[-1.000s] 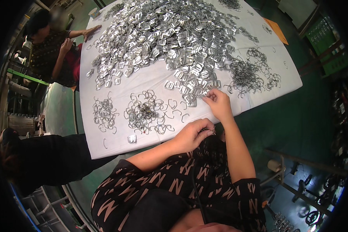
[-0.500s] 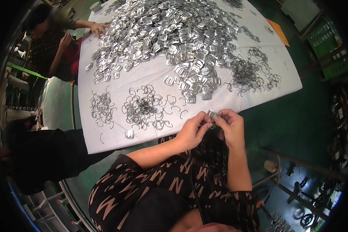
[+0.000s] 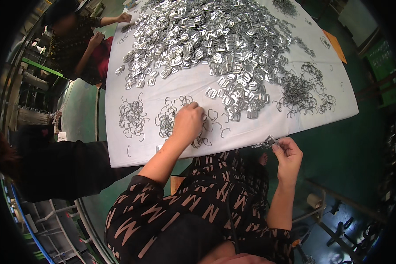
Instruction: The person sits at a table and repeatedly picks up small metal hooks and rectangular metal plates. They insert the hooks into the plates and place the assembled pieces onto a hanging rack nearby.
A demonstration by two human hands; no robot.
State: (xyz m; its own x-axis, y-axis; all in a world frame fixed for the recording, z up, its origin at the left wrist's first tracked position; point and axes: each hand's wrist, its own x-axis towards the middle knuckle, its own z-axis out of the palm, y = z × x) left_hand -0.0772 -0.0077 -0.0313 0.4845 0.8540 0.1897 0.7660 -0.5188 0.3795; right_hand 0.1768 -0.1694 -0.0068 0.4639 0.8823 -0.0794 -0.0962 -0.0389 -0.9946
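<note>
My left hand (image 3: pixel 189 121) is down on a pile of bent wire hooks (image 3: pixel 166 121) near the front edge of the white-covered table (image 3: pixel 163 83). Its fingers are curled and drawn together; the tips are hidden, so any hook between them cannot be made out. Just past the front edge, my right hand (image 3: pixel 288 154) pinches a flat silver metal buckle (image 3: pixel 271 140) between thumb and fingers. Wire pieces seem to hang at the buckle's left side, too small to tell exactly. Behind both hands rises a big heap of silver buckles (image 3: pixel 198 35).
More wire hooks lie in a loose group (image 3: pixel 133 116) at the left and a denser pile (image 3: pixel 297 90) at the right. Across the far left corner, a co-worker's hand (image 3: pixel 124 17) is at the heap. An orange sheet (image 3: pixel 334 46) sticks out at the right edge.
My left hand has left the buckle and moved left onto the wire hooks. My right hand has shifted right, keeping the buckle. The co-worker's hand has lifted and closed.
</note>
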